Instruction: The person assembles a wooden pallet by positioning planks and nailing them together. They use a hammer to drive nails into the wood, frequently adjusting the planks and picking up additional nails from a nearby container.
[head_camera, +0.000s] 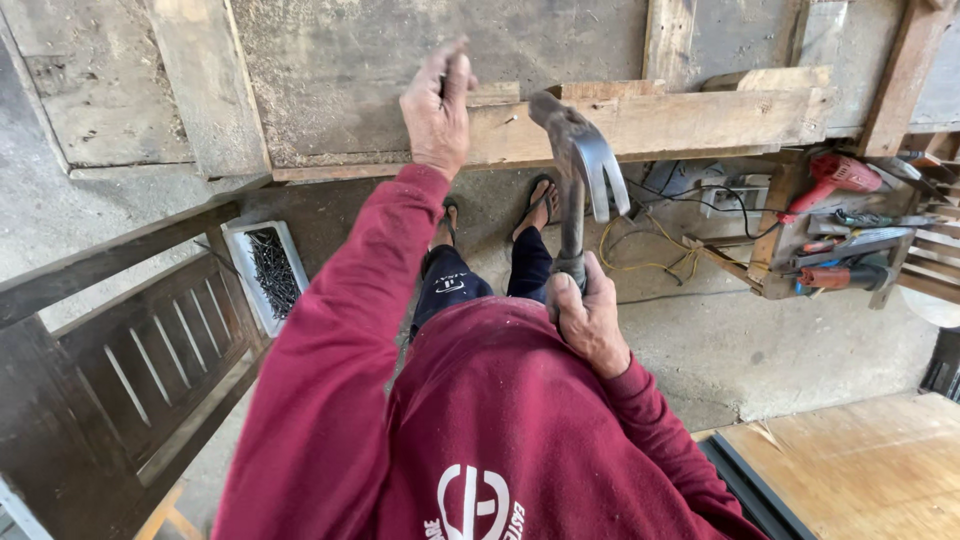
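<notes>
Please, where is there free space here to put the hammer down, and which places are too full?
Free patches: the bare concrete floor between the feet and the plywood sheet, and that sheet's top. Crowded: the tool shelf at right, with a red drill and cables, and the white tray full of nails. The right hand holds the hammer; the left hand pinches something small against the wooden beam.

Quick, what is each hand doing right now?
Left hand: closed, pinching something small against the wooden plank, likely a nail.
Right hand: closed around the hammer.

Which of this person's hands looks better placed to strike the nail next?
The right hand, probably: it grips the claw hammer, whose head is raised near the wooden beam. The left hand pinches something small, likely a nail, against that beam.
</notes>
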